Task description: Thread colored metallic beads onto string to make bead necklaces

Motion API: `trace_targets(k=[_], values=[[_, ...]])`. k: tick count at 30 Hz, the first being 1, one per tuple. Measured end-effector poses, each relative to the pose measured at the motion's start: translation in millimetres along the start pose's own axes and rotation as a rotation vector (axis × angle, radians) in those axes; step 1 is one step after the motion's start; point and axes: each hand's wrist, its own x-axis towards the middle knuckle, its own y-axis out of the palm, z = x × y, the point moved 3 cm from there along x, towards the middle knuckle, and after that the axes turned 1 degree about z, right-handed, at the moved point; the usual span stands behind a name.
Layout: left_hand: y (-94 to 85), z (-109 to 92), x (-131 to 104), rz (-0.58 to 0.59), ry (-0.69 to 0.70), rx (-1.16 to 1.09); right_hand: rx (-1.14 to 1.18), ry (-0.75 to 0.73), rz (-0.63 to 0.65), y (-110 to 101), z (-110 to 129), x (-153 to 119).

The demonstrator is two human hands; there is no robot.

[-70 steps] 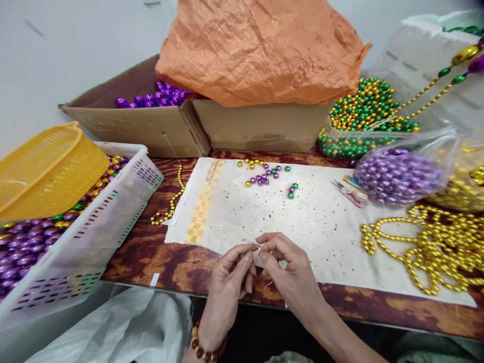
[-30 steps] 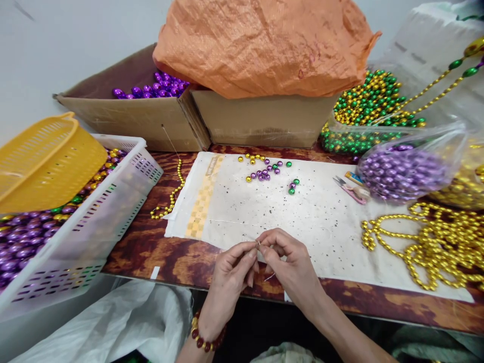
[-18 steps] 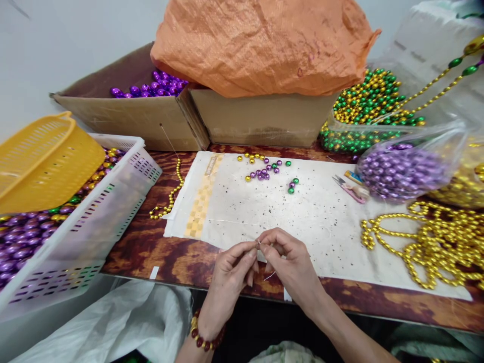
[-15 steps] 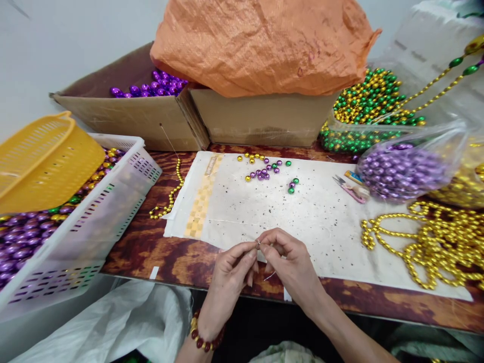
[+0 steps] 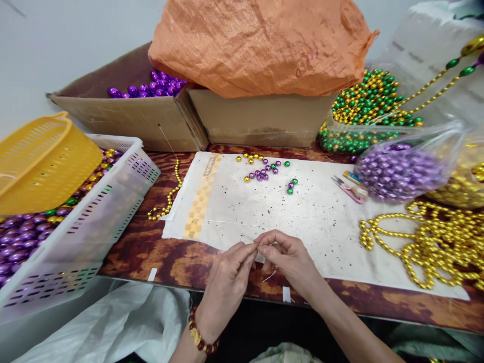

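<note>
My left hand [image 5: 229,269], with a beaded bracelet [image 5: 200,335] at its wrist, pinches a thin pale string. Against it, my right hand [image 5: 289,258] is closed on the same string, fingertips meeting near the front edge of the white cloth [image 5: 264,212]. A short end of string [image 5: 269,276] hangs below the fingers; the point between the fingertips is mostly hidden. Beyond the hands lie loose purple beads [image 5: 260,175], gold beads [image 5: 250,158] and green beads [image 5: 290,191]. To the left, a strand of gold beads [image 5: 174,191] runs from a thread fixed to the cardboard box.
Left stands a white basket [image 5: 128,176] of beads with a yellow basket [image 5: 49,156] on top. Cardboard boxes [image 5: 257,118] and an orange sack [image 5: 260,45] line the back. Right are small scissors [image 5: 346,190], a bag of purple beads [image 5: 404,166] and gold bead strands [image 5: 434,247].
My left hand has rolled over so its back shows more, its fingers drawn closer together. My right hand stays nearly in place. The view has shifted slightly.
</note>
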Motion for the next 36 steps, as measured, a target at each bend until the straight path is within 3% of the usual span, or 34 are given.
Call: trace_targets(k=[7, 18, 25, 28, 31, 36], values=[[5.2, 0.4, 3.6, 0.066, 0.065, 0.187, -0.019, -0.004, 0.035, -10.7, 0.6, 8.5], [8.5, -2.8, 2.8, 0.054, 0.106, 0.219, -0.016, -0.023, -0.174, -27.5, -9.7, 8.7], [7.7, -2.6, 5.0, 0.001, 0.016, 0.119, -0.062, -0.104, -0.303, -44.2, -6.1, 4.3], [9.5, -2.0, 5.9, 0.028, -0.082, 0.026, -0.088, -0.090, -0.223, -43.3, -3.9, 4.9], [9.8, -3.1, 6.6, 0.038, -0.119, -0.002, -0.114, -0.034, -0.058, -35.9, -2.9, 5.5], [6.9, -4.6, 7.0, 0.028, 0.014, 0.128, -0.129, -0.053, 0.037, -31.7, 4.9, 3.3]])
